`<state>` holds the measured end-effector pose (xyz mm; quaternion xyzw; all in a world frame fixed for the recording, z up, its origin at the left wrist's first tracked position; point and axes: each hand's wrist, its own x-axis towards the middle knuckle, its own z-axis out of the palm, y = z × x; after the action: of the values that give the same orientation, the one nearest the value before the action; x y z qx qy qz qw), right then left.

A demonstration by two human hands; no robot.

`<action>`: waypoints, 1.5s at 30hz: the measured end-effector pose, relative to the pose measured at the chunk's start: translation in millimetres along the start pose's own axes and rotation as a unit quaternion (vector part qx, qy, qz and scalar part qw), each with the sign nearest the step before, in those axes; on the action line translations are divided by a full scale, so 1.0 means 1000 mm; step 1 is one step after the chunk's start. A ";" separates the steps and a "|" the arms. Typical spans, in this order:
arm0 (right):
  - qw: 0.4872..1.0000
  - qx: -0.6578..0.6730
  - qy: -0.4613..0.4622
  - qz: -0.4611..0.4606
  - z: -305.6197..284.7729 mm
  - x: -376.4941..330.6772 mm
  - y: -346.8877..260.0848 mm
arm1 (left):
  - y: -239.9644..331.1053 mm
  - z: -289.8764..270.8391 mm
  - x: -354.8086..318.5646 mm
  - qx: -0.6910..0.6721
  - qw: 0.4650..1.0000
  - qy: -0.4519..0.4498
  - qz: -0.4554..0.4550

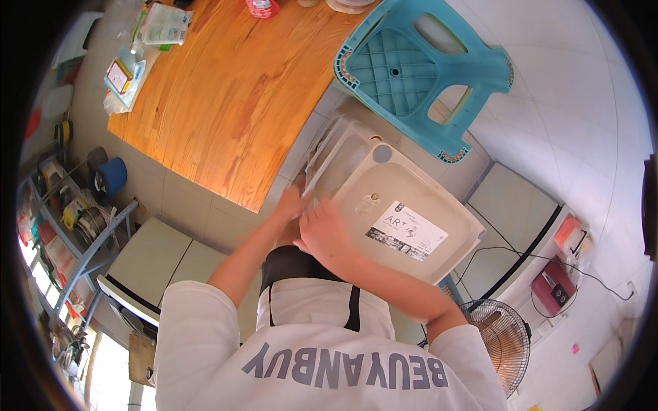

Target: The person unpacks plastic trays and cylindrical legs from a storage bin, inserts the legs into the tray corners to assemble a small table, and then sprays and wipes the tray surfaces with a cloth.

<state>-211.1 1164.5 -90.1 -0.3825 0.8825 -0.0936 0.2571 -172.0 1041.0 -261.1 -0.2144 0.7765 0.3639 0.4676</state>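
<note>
Bent and blurred, close together at the near-left edge of the beige stool, with the left hand at its side rim and the right hand at the face's near corner. Cannot tell grasping from mere touching in either set of fingers. Could slip right there, judging by so short a purchase on one side and so much plastic reaching out to the right, away from both palms. Might then twist and drop at the far corner. Might also nip a fingertip among the layered rims beside the left hand.

Sits tilted in front of the torso, a little to the right, label toward the camera; cannot make out any support underneath. Could scrape the left knuckles on the corner of the table, just beside, through a quick pull leftward. Could jolt the teal stool, just beyond, through a wide upward swing.

Farther out, could snag the cord on the right-hand corner, or bump the fan with the right elbow, near in this view but of uncertain true clearance.
</note>
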 end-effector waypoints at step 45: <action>0.965 -0.200 -0.144 -0.091 0.051 0.007 -0.040 | -0.046 0.100 0.005 -0.749 0.592 -0.156 -0.254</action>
<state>-163.2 1133.9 -121.8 -0.5144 0.7982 0.1176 0.2906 -86.3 1087.5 -312.2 -0.6174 0.0593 0.7116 0.3299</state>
